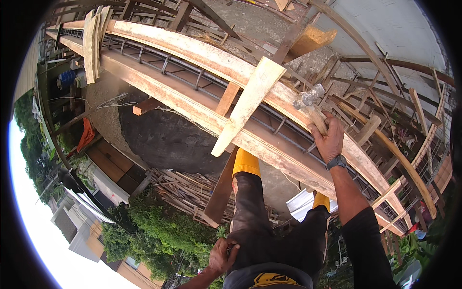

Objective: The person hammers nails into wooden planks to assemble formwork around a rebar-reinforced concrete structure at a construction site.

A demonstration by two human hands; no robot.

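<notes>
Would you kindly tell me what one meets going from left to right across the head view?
Blue object, pale crosswise boards, left hand, hammer held in the right hand, short wooden piece.

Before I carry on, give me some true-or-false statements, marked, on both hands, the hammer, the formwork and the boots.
1. The right hand grips the hammer by its wooden handle. True.
2. The left hand rests on the formwork. False: the left hand is down at the dark trousers.
3. Steel reinforcement runs between the long formwork boards. True.
4. The boots are black. False: the boots are yellow.
5. A pale wooden cleat lies across the long formwork boards. True.
</notes>
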